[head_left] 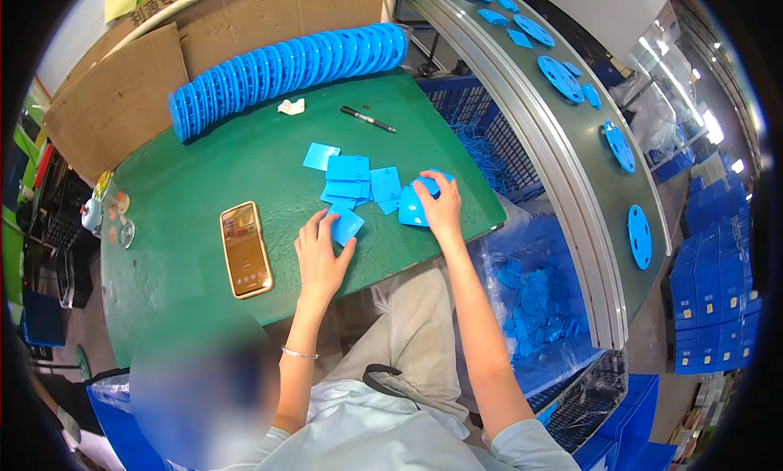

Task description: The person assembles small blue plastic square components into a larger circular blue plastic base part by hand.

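Note:
On the green tabletop [179, 185], my left hand [320, 259] has thumb and fingers on the edges of a small blue plastic plate [348, 225]. Farther right, my right hand [441, 206] grips a blue plastic piece [413, 208] with rounded edges; the fingers hide part of it, and whether several are stacked there I cannot tell. Between and beyond my hands lies a loose, overlapping group of flat square blue plates [347, 168]. One lighter plate [320, 155] rests at the group's far left.
A long row of blue round discs [285, 67] stands on edge at the back, before cardboard [122, 104]. A phone [246, 249], a black pen [368, 119] and a white scrap [291, 106] lie about. To the right, a conveyor [587, 137] carries blue discs, beside a bin [534, 300] of blue pieces.

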Motion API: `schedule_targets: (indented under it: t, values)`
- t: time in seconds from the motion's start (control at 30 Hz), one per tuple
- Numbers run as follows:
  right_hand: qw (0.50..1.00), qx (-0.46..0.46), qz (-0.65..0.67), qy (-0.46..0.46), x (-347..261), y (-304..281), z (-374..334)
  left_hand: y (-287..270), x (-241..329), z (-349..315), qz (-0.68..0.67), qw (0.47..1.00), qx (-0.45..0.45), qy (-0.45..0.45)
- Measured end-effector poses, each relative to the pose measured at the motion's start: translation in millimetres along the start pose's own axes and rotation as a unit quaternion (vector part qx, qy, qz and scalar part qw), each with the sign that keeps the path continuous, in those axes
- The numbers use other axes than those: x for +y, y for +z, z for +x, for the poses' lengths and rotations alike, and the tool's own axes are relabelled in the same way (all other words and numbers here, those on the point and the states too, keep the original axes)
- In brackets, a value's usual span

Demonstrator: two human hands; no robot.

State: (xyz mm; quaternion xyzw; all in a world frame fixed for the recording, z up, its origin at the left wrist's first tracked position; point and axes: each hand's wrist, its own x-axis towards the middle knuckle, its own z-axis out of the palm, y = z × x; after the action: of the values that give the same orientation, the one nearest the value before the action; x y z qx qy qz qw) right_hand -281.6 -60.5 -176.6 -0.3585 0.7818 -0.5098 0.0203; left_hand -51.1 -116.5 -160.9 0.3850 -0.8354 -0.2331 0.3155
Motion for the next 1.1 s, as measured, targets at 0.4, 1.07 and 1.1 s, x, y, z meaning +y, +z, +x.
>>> schedule_targets:
  t: [0.4,1.07,1.1]
  values:
    - [0.981,0.175,0.046,-0.066,44.5,-27.8,22.1,46.9,75.8,3.0,-0.169,0.972,-0.051,0.154]
    - [0.773,-0.014,0.601,0.203,15.0,-80.1,-11.3,85.9,108.4,9.3,-0.306,0.95,-0.056,0.001]
    - [0.771,0.018,0.608,0.188,8.0,-92.4,-24.0,90.5,115.1,5.7,-0.397,0.913,-0.085,-0.043]
